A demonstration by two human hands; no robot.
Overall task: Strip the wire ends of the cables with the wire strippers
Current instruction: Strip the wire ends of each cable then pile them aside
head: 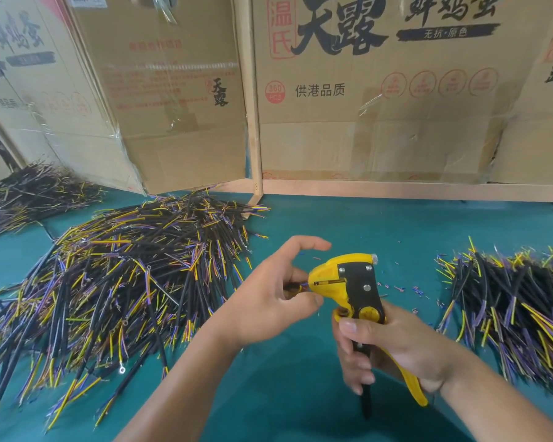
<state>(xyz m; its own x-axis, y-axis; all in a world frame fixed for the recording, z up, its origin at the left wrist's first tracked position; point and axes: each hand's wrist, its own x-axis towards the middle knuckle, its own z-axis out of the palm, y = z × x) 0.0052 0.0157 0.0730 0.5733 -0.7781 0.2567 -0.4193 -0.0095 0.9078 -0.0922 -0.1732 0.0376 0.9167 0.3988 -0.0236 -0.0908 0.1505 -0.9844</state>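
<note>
Two hands are in view, the left hand (270, 295) and the right hand (393, 342); one pair of wire strippers (355, 288), yellow and black, with two handles; one cable end (296, 287) sits pinched at the tool's nose; three heaps of cables lie on the one green tabletop (348, 224): a big central heap (125, 282), a smaller far-left heap (29, 193), and a right-hand heap (517, 307); the cables in each heap are too many and too tangled to count; scattered insulation scraps (406, 288), likewise too small to number; cardboard boxes (380, 90) stand behind, at least four faces showing; one wooden frame (253, 122) runs between them.
</note>
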